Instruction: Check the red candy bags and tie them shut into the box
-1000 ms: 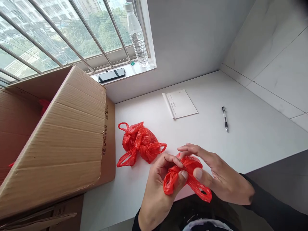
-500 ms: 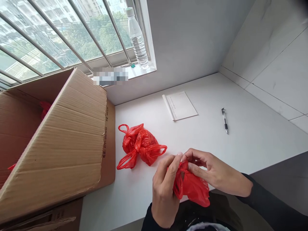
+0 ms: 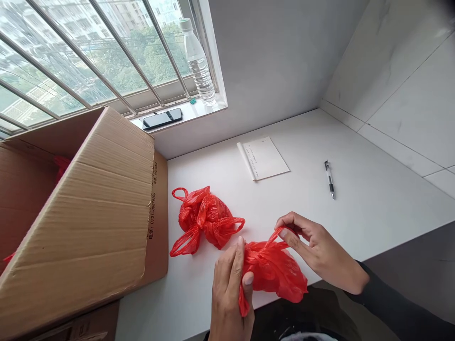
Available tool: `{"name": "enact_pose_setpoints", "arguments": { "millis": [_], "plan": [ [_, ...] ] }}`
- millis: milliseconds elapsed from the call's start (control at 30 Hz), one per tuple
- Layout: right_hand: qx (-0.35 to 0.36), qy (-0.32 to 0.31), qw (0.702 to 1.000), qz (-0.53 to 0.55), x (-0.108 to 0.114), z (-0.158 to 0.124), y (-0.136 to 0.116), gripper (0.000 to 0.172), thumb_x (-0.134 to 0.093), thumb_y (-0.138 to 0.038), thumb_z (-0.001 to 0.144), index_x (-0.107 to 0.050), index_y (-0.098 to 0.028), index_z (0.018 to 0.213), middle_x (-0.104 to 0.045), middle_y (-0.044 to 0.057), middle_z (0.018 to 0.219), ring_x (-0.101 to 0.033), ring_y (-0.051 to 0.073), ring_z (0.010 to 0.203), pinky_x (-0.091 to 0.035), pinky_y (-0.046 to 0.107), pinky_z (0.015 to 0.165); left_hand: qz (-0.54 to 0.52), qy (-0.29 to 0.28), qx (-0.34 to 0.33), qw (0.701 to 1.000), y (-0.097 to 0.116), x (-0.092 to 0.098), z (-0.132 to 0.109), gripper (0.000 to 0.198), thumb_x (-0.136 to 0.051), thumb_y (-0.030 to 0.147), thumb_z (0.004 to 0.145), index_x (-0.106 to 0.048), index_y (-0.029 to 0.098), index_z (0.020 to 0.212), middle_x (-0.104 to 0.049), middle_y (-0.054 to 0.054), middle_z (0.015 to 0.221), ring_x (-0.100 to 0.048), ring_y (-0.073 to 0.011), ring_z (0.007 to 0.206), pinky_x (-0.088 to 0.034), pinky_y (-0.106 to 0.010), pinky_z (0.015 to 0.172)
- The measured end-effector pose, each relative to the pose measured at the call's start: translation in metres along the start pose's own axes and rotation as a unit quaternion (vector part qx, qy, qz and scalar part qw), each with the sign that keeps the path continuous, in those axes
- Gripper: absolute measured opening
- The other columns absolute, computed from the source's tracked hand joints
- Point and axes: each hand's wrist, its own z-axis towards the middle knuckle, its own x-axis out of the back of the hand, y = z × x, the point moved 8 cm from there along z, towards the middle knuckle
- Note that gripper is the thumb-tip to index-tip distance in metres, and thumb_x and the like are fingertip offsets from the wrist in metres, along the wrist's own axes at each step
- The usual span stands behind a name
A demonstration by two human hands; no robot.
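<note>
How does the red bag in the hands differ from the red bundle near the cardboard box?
The held bag is in the left hand and right hand; the red bundle lies untouched on the table. A strip of the held bag is pinched by the right hand; the red bundle's loops lie loose. The held bag is at the table's front edge; the red bundle is farther back. Both are thin, shiny red plastic.

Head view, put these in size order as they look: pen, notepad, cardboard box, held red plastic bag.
Cardboard box
Held red plastic bag
Notepad
Pen
Nearness to the camera may enlarge the bag.
</note>
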Motion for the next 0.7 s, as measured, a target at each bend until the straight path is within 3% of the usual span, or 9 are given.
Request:
{"name": "enact_pose_setpoints", "arguments": {
  "millis": [267,333,433,533,600,700],
  "plan": [
    [-0.005,0.067,0.997,-0.028,0.021,0.002,0.014,0.027,-0.056,-0.052,0.100,-0.064,-0.025,0.099,-0.061,0.000,0.091,-0.055,0.018,0.084,-0.044,0.033,0.076,-0.021,0.024,0.040,0.999,-0.005,0.011,-0.005,0.042,-0.046,0.022,0.104,-0.057,0.027,0.144,-0.066,-0.011,0.131,-0.064,-0.0237,0.117,-0.055,-0.034,0.094],
    [-0.009,0.057,0.998,0.022,0.018,0.001,0.014,0.027,-0.057,-0.052,0.100,-0.060,-0.025,0.095,-0.059,0.000,0.091,-0.054,0.017,0.085,-0.044,0.033,0.079,-0.034,0.022,0.051,0.998,-0.002,0.010,-0.003,0.040,-0.046,0.023,0.104,-0.061,0.027,0.140,-0.069,-0.010,0.126,-0.067,-0.0229,0.111,-0.056,-0.032,0.089],
    [-0.066,0.011,0.980,0.189,0.004,-0.001,0.017,0.029,-0.055,-0.052,0.101,-0.051,-0.025,0.093,-0.062,-0.001,0.104,-0.052,0.011,0.073,-0.048,0.032,0.081,-0.047,0.016,0.057,0.997,0.003,0.008,-0.002,0.038,-0.045,0.024,0.104,-0.064,0.027,0.136,-0.071,-0.010,0.120,-0.068,-0.0226,0.105,-0.056,-0.031,0.085],
    [-0.113,-0.011,0.939,0.326,-0.003,-0.001,0.019,0.028,-0.056,-0.050,0.101,-0.043,-0.026,0.092,-0.066,-0.004,0.097,-0.032,0.006,0.051,-0.051,0.027,0.064,-0.038,0.023,0.057,0.997,0.000,0.006,-0.008,0.039,-0.043,0.021,0.104,-0.062,0.026,0.138,-0.070,-0.010,0.122,-0.067,-0.0228,0.108,-0.055,-0.032,0.085],
    [-0.115,0.016,0.928,0.354,0.003,0.002,0.024,0.029,-0.061,-0.045,0.099,-0.040,-0.027,0.090,-0.064,-0.007,0.081,-0.021,0.006,0.047,-0.047,0.023,0.052,-0.011,0.040,0.043,0.998,-0.006,0.006,-0.016,0.042,-0.043,0.016,0.103,-0.059,0.026,0.140,-0.068,-0.010,0.124,-0.065,-0.0225,0.111,-0.054,-0.032,0.087],
    [-0.124,0.073,0.925,0.353,0.016,0.008,0.041,0.032,-0.067,-0.039,0.096,-0.040,-0.026,0.087,-0.060,-0.008,0.071,-0.022,0.006,0.046,-0.043,0.019,0.048,0.023,0.066,0.031,0.997,-0.018,0.009,-0.029,0.036,-0.046,0.012,0.100,-0.063,0.024,0.130,-0.070,-0.009,0.114,-0.065,-0.0223,0.105,-0.052,-0.033,0.086]
  ]
}}
